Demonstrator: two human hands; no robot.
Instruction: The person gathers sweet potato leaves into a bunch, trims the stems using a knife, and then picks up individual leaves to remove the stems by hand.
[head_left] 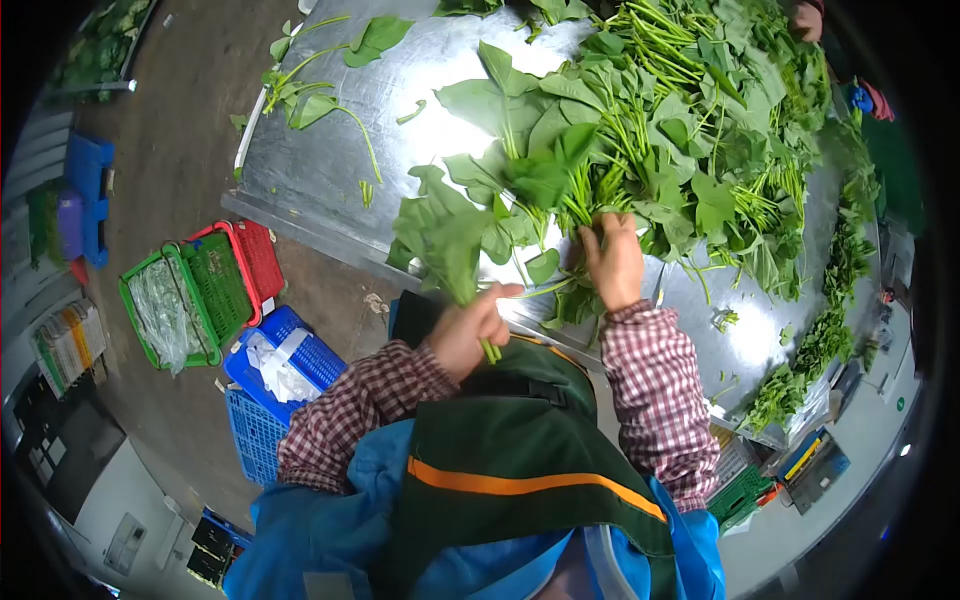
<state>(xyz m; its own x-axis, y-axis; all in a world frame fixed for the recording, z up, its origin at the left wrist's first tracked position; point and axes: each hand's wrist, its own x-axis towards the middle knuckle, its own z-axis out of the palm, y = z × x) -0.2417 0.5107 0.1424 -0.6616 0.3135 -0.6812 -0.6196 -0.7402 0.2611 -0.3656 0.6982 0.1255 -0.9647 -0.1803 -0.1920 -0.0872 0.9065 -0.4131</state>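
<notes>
My left hand is closed around a small bunch of leafy greens. The broad leaves point away from me over the table edge, and cut stem ends stick out below the fist. To its right, my right hand reaches to the near side of a large heap of leafy greens, its fingers closed on stems there. Leaves partly hide what its fingertips grip. Both hands are at the near edge of a metal table.
Loose sprigs lie at the table's far left. On the floor to the left stand a green basket, a red basket and a blue basket. Another person's hand shows at the top right.
</notes>
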